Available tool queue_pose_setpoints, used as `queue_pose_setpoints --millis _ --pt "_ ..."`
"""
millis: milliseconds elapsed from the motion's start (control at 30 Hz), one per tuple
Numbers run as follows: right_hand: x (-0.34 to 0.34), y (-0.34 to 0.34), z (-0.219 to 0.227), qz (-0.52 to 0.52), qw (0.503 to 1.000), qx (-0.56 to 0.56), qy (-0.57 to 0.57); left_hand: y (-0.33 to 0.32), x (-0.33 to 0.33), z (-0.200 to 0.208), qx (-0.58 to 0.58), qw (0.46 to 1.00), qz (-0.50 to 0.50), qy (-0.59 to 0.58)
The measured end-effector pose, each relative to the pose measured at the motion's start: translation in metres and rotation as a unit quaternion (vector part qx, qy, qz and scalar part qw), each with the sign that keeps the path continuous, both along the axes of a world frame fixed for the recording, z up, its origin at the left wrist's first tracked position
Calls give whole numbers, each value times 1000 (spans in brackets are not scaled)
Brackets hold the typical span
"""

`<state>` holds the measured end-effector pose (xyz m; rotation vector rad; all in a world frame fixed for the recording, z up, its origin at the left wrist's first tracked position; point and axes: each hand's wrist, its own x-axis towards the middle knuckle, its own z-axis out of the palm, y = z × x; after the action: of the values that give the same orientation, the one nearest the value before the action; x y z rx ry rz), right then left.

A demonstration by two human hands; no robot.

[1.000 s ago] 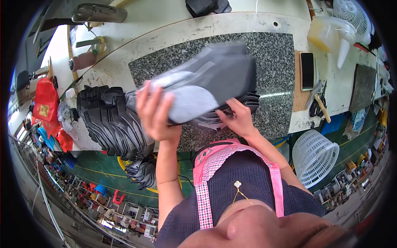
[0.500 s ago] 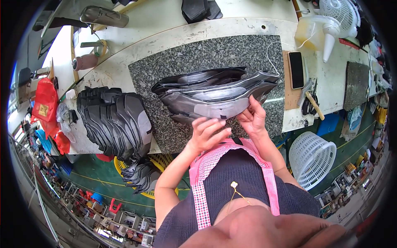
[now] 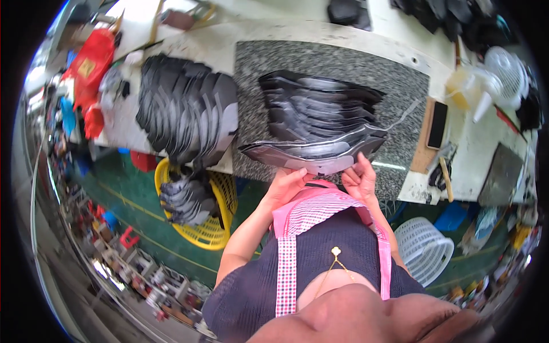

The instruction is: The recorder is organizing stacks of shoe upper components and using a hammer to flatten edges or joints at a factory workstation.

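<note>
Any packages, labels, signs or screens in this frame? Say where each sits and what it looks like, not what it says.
Phone: flat on a brown board right of the granite slab, dark rectangle, screen off.
Red bag: far left of the bench, with a small yellow label.
Translucent yellowish jug: right side of the bench, no label visible.

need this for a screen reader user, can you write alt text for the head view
Seen from above, a person's left hand and right hand grip the near edge of a stack of dark grey cut pieces fanned out on a speckled stone slab. A second pile of similar pieces lies to the left, above a yellow basket.
</note>
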<state>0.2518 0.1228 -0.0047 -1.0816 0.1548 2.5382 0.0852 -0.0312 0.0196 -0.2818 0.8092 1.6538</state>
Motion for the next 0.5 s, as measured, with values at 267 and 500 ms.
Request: queue_pose_setpoints --millis 267,500 --pt "7 52 -2 -112 967 -2 227 -82 -20 6 -39 993 90 62" --pt "15 67 4 -152 964 -38 214 -107 -89 13 114 944 289 115"
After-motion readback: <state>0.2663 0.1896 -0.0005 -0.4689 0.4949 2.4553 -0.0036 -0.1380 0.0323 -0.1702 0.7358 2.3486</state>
